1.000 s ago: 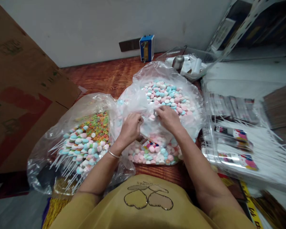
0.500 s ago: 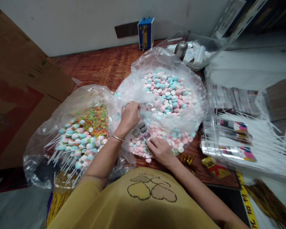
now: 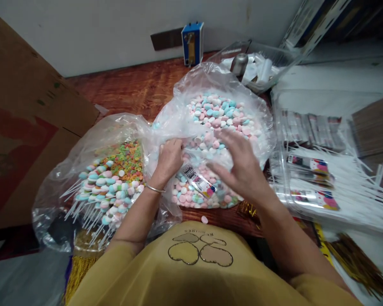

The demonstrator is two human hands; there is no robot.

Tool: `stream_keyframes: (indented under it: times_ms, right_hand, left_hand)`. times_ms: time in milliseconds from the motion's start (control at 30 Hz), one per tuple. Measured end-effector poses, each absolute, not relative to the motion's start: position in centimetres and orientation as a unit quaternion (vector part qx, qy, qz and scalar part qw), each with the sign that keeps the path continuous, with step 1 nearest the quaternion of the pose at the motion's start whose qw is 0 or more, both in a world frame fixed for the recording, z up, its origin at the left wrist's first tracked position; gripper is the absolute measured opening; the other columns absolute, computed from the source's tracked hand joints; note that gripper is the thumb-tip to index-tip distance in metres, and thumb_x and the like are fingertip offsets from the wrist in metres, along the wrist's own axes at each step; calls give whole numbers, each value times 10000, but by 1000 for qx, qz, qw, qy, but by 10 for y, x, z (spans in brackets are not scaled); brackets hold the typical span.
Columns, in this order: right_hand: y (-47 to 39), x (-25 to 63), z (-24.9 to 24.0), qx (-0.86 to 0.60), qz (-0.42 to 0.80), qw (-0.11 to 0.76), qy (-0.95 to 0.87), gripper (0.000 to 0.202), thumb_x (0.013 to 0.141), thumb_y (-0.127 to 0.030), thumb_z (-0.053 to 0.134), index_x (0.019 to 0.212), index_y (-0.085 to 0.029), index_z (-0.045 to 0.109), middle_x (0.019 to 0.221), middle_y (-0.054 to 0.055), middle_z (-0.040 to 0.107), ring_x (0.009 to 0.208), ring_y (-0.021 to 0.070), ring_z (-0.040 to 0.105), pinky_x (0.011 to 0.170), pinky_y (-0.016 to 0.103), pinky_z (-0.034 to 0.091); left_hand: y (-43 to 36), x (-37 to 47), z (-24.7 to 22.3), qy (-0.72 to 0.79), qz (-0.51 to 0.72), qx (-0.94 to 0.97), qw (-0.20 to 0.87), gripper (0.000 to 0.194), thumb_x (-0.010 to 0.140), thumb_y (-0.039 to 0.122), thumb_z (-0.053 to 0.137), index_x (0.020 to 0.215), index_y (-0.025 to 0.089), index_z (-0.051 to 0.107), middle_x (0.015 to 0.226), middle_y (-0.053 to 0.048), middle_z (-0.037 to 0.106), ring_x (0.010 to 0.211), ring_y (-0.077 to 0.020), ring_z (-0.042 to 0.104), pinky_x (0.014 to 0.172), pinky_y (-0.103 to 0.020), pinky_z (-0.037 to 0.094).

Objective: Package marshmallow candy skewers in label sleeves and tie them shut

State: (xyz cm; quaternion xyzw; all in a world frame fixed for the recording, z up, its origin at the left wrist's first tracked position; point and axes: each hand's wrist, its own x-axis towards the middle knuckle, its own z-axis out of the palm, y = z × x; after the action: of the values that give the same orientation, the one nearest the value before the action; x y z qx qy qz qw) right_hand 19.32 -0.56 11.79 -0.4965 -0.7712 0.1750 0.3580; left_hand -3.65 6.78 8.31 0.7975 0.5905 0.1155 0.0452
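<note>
My left hand [image 3: 170,158] is closed on the gathered film of a large clear plastic bag [image 3: 175,106]. Pink, white and blue marshmallows [image 3: 225,108] fill the bag, some showing through its near side. Over that near side hovers my right hand [image 3: 244,168], fingers spread and holding nothing, slightly blurred. Between the hands, a small printed clear wrapper [image 3: 198,180] lies on the bag. One pink marshmallow [image 3: 204,219] rests by itself on the table near my shirt.
Left of my arm, another clear bag [image 3: 47,204] holds marshmallow sticks [image 3: 105,187] and coloured candy rings [image 3: 130,157]. A clear tray [image 3: 274,199] on the right has white sticks [image 3: 351,182] and wrappers. Behind stand a blue device [image 3: 193,44] and a plastic bin [image 3: 274,76].
My right hand has risen from the wrapper and moved right and away from me, its fingers spreading. The wrapper is more exposed. The loose pink marshmallow now lies apart from the bag.
</note>
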Motion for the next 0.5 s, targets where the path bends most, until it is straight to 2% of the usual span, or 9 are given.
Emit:
stream_keyframes:
  times_ms: [33, 100, 167, 200, 333, 433, 500]
  right_hand:
    - [-20, 189, 114, -477, 204, 299, -801, 346, 1000, -378, 584, 1314, -242, 632, 1260, 126, 673, 1106, 292, 642, 872, 445, 536]
    - [-53, 178, 91, -404, 300, 107, -858, 156, 990, -259, 576, 1035, -243, 724, 971, 65, 749, 816, 216, 683, 699, 327, 520]
    - [-80, 164, 60, -401, 301, -54, -864, 166, 979, -229, 568, 977, -201, 732, 867, 80, 760, 745, 215, 694, 651, 296, 467]
    - [-89, 158, 44, -421, 283, -95, -857, 180, 980, -224, 555, 1008, -184, 729, 878, 103, 767, 757, 227, 706, 643, 292, 447]
    - [-101, 150, 12, -425, 273, -101, -857, 214, 977, -185, 517, 1096, -169, 694, 990, 133, 775, 823, 248, 725, 632, 295, 403]
    - [-96, 164, 26, -420, 298, -77, -854, 166, 921, -161, 555, 1040, -157, 670, 923, 124, 771, 771, 239, 708, 601, 291, 372]
    - [-86, 179, 49, -417, 330, -20, -847, 101, 905, -175, 575, 974, -177, 648, 839, 85, 751, 703, 214, 675, 576, 280, 362]
  left_hand:
    - [65, -38, 86, 576, 115, 808, 51, 167, 916, 111, 494, 974, 200, 623, 1078, -131, 672, 1050, -300, 577, 868, -416, 416]
    - [58, -41, 93, 537, 105, 834, 66, 188, 902, 84, 480, 945, 197, 623, 1072, -126, 662, 1051, -282, 575, 884, -404, 424]
    - [49, -43, 99, 494, 75, 862, 82, 184, 891, 84, 487, 926, 196, 629, 1051, -119, 661, 1046, -274, 582, 903, -404, 428]
    - [45, -42, 101, 475, 55, 874, 90, 175, 886, 91, 498, 918, 197, 634, 1038, -114, 666, 1040, -273, 588, 912, -409, 427]
    - [31, -36, 108, 422, -33, 898, 121, 147, 868, 98, 530, 865, 193, 642, 947, -88, 692, 972, -263, 627, 924, -426, 422]
    - [28, -31, 114, 424, -42, 896, 123, 150, 883, 97, 517, 869, 185, 637, 913, -80, 693, 905, -248, 643, 869, -399, 442]
    - [29, -28, 117, 436, 7, 892, 123, 182, 916, 99, 484, 963, 185, 637, 972, -81, 696, 904, -232, 646, 823, -363, 458]
